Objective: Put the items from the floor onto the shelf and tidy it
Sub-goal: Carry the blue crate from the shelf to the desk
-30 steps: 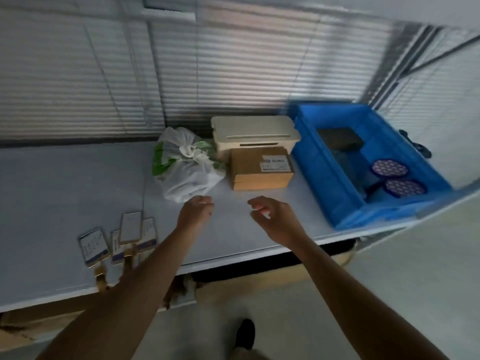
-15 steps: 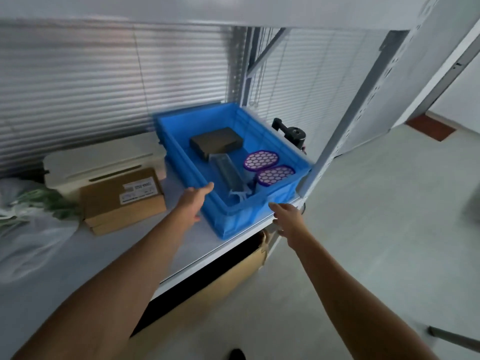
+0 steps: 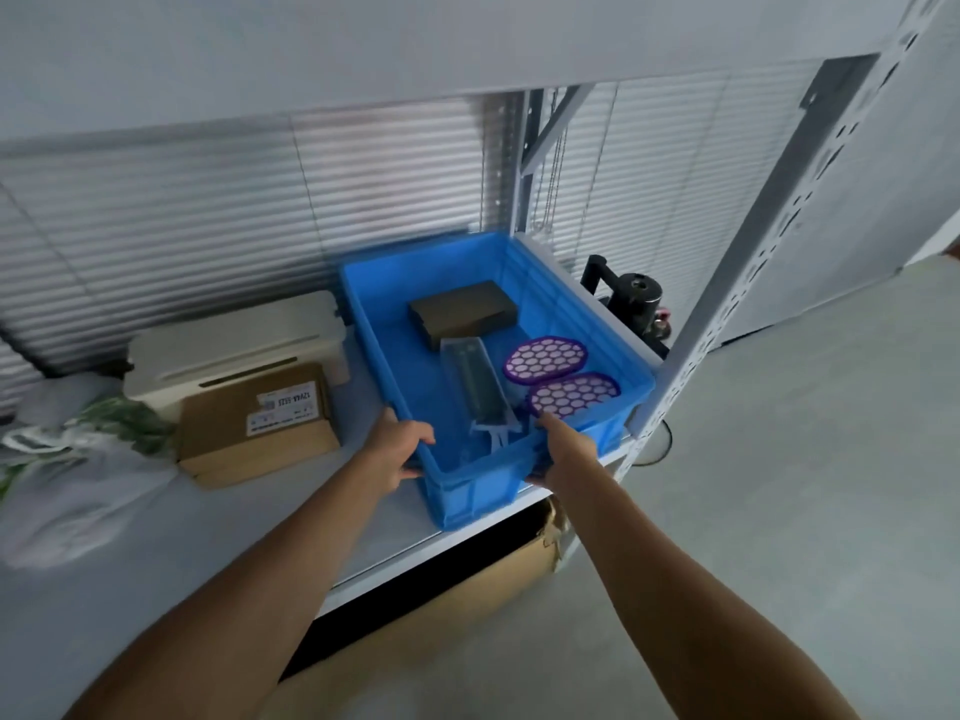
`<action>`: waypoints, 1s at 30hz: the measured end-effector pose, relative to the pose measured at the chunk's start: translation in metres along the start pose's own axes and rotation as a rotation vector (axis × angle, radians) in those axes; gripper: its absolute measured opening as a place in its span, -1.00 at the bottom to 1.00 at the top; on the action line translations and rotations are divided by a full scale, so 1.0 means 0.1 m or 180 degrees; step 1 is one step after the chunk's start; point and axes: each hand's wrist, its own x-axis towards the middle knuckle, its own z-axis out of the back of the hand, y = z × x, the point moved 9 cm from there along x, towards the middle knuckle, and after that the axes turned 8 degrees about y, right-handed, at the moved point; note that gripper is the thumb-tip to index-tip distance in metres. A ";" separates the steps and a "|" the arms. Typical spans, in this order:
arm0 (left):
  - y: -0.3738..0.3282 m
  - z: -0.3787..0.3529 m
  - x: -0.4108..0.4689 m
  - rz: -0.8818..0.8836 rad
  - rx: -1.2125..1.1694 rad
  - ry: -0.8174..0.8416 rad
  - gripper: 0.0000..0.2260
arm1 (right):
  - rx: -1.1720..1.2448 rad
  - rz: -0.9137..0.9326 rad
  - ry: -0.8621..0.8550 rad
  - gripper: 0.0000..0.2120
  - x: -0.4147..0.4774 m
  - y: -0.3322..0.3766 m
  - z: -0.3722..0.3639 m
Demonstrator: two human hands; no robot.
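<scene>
A blue plastic bin [image 3: 483,488] stands at the right end of the white shelf [image 3: 270,532], its front corner over the shelf edge. Inside lie a dark box [image 3: 460,311], a clear long case [image 3: 475,381] and two purple honeycomb pads [image 3: 545,358]. My left hand [image 3: 400,449] grips the bin's near rim at the left corner. My right hand [image 3: 563,449] grips the same rim further right, fingers curled over the edge.
Left of the bin sit a brown carton [image 3: 257,431], a cream case [image 3: 234,350] behind it, and a white bag [image 3: 78,459]. A black device [image 3: 631,298] stands behind the bin by the perforated upright [image 3: 727,324]. A cardboard box [image 3: 467,600] is under the shelf.
My view swung right from the bag and carton to the bin. Both hands moved over from the shelf middle and closed on the bin's near rim.
</scene>
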 end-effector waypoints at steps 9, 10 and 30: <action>0.14 0.26 -0.28 0.0285 0.0843 -0.0024 -0.34 | 0.0413 0.0203 -0.0371 -0.76 -0.50 -0.43 0.50; 0.11 0.28 -0.31 0.0256 0.0824 -0.0013 -0.30 | 0.0434 0.0287 -0.0422 -0.79 -0.57 -0.50 0.56; 1.50 -0.26 -1.93 0.1085 0.0874 0.1679 -0.64 | 0.1171 0.0760 -0.1743 -0.70 -3.40 -3.12 2.60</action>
